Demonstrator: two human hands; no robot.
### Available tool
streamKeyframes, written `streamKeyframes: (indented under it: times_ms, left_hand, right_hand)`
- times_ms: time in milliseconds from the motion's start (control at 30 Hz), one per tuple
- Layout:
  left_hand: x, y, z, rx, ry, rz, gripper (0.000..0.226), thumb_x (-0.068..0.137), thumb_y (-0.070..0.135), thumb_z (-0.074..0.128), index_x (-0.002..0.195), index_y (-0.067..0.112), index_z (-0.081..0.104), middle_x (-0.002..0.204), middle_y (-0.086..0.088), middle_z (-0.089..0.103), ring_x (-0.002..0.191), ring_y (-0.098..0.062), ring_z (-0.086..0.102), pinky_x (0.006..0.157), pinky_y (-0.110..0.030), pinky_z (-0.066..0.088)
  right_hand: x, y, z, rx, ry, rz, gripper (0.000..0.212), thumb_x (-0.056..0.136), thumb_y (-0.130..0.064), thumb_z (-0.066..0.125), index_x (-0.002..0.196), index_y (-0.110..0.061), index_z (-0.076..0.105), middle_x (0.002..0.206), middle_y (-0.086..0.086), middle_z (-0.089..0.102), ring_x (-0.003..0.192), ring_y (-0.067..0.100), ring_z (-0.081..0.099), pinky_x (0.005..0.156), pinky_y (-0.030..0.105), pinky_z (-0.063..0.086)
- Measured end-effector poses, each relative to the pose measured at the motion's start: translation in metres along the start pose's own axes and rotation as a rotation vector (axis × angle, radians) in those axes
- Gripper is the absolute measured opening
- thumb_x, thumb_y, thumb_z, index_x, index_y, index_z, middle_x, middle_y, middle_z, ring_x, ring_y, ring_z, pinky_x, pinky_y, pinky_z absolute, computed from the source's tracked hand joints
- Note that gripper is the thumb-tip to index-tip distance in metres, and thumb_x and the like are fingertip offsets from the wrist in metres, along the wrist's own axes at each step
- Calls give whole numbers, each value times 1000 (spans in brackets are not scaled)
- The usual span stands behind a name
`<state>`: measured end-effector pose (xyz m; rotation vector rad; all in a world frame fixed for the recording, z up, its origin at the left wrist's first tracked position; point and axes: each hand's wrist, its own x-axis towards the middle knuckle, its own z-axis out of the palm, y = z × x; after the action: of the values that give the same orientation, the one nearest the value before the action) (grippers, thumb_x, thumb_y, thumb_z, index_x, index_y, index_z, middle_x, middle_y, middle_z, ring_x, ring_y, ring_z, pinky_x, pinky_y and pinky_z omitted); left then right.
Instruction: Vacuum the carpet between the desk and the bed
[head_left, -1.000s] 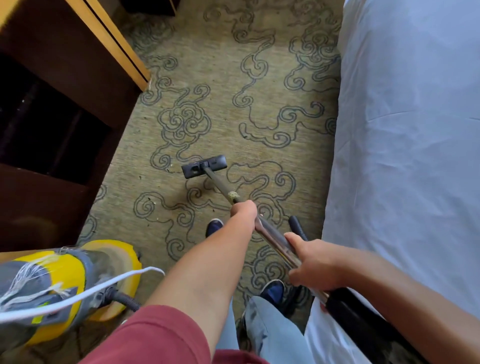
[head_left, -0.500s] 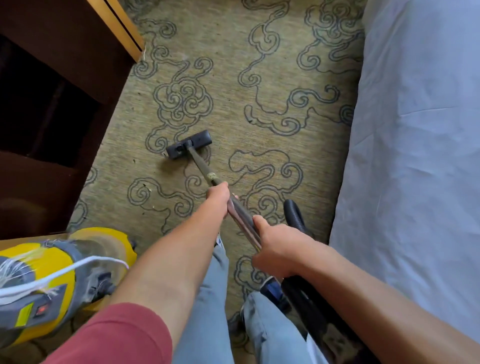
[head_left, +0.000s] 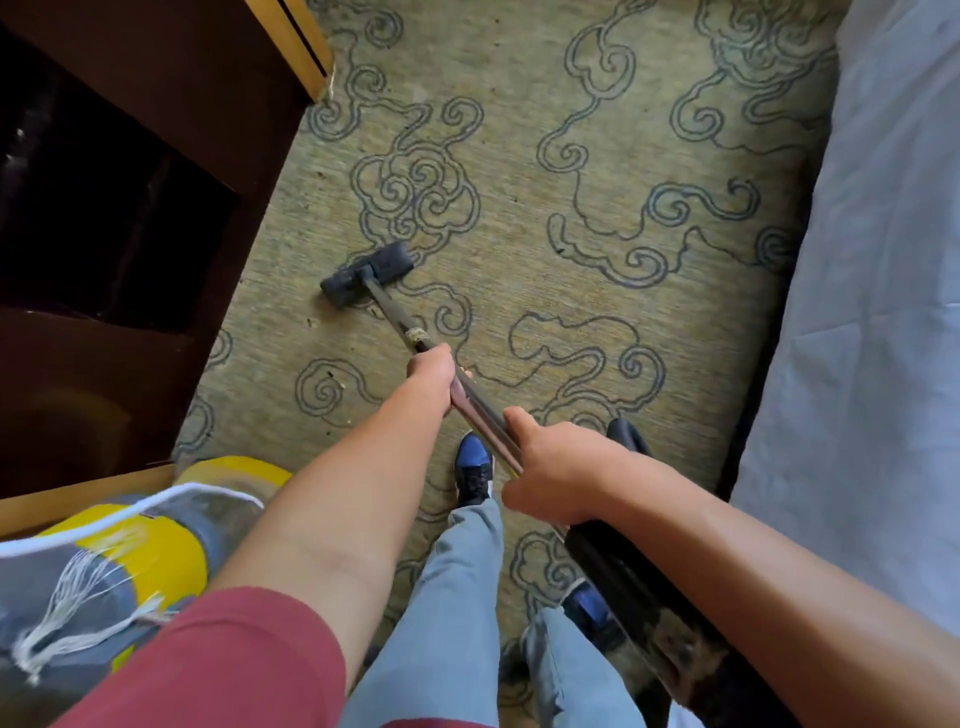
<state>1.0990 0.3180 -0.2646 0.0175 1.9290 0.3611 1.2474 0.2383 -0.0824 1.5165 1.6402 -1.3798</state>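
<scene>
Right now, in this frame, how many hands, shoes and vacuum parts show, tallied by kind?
Bare hands on the metal vacuum wand: 2 (left hand, right hand)
Blue-and-black shoes: 2 (left shoe, right shoe)
Black floor nozzle: 1
Yellow-and-grey vacuum canister: 1
Black ribbed hose: 1
Total: 7

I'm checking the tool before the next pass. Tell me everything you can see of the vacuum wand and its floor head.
The vacuum wand is a thin, shiny metal tube, darker toward the bottom, with a pale band just below the left hand. It slants down and away to the left. Its floor head, a small dark rectangular nozzle, lies flat on the patterned carpet near the desk. The left hand grips it lower, the right hand higher, where a black hose joins.
</scene>
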Motion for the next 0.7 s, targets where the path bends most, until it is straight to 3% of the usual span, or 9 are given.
streamKeyframes:
  times_ms: [167, 433, 633, 700]
  left_hand:
    - [-6, -1, 0, 70, -38, -15, 45, 100, 34, 52, 134, 3, 54, 130, -18, 66, 121, -34, 65, 103, -45, 54]
    - [-42, -32, 8, 50, -63, -49, 44, 102, 34, 51, 133, 4, 52, 131, -17, 63, 121, -35, 62, 107, -47, 50]
    - [-75, -87, 18, 136, -120, -21, 46, 104, 32, 46, 139, 2, 51, 127, -12, 63, 113, -31, 64, 103, -40, 51]
    - [-85, -111, 21, 152, -115, -38, 47, 103, 34, 46, 135, 2, 54, 127, -16, 66, 115, -35, 65, 104, -45, 52]
  right_hand:
    - [1, 2, 7, -49, -11, 36, 76, 84, -28, 56, 150, -28, 18, 78, 2, 52, 77, 30, 58, 72, 38, 54]
    - [-33, 20, 22, -71, -27, 58, 74, 85, -31, 56, 150, -27, 20, 79, 1, 53, 73, 25, 59, 71, 37, 55]
    - [-75, 47, 56, -45, -62, 80, 78, 85, -28, 55, 153, -24, 18, 96, 7, 63, 88, 30, 64, 79, 40, 57]
    - [-93, 58, 71, -22, -70, 79, 77, 84, -28, 56, 151, -24, 20, 102, 8, 65, 92, 31, 64, 82, 41, 55]
